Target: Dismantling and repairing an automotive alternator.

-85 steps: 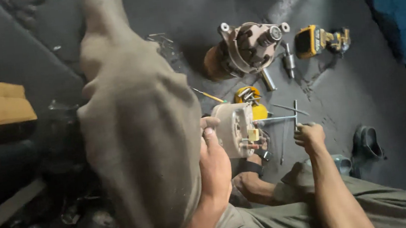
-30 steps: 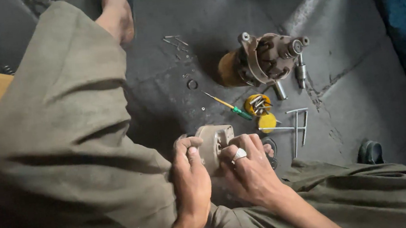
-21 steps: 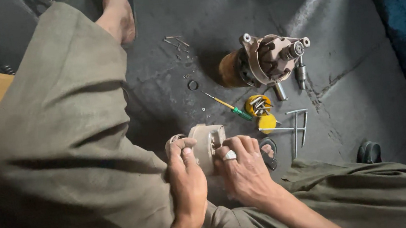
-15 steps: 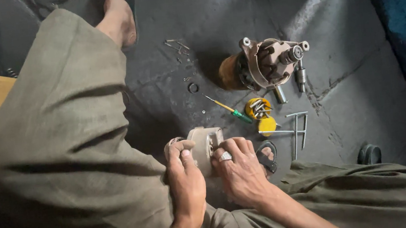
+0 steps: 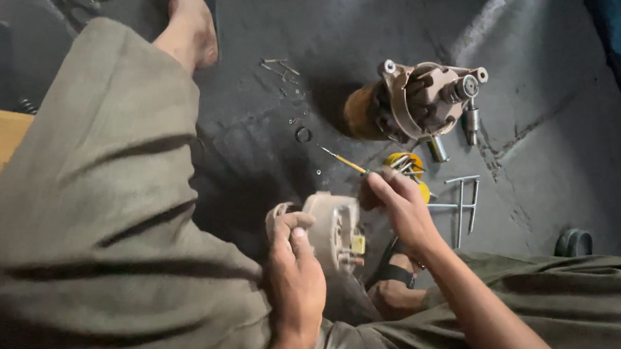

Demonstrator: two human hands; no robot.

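The right hand (image 5: 398, 202) has come off the housing (image 5: 331, 229), where it was pressed against the part's face half a second ago, and now reaches just beyond it toward the yellow tool (image 5: 406, 167) on the floor (image 5: 535, 138). Its fingers are curled at the tip of the thin screwdriver (image 5: 343, 161); whether they have closed on anything cannot be told. That leaves the housing carried by the left hand (image 5: 293, 271) alone, so the two-handed work on the part appears to have paused while a tool is fetched.

The left hand is clenched on the housing's near rim, fingers wrapped over the top, holding it upright above the person's sandalled foot, wrist straight and forearm running back toward the body. The right forearm stretches forward and slightly across, wrist bent down.

Farther out from the right hand lies the motor (image 5: 417, 103), on its side, with two sockets (image 5: 470, 123) just beside it. To the right of the right hand lie metal rods (image 5: 461, 199).
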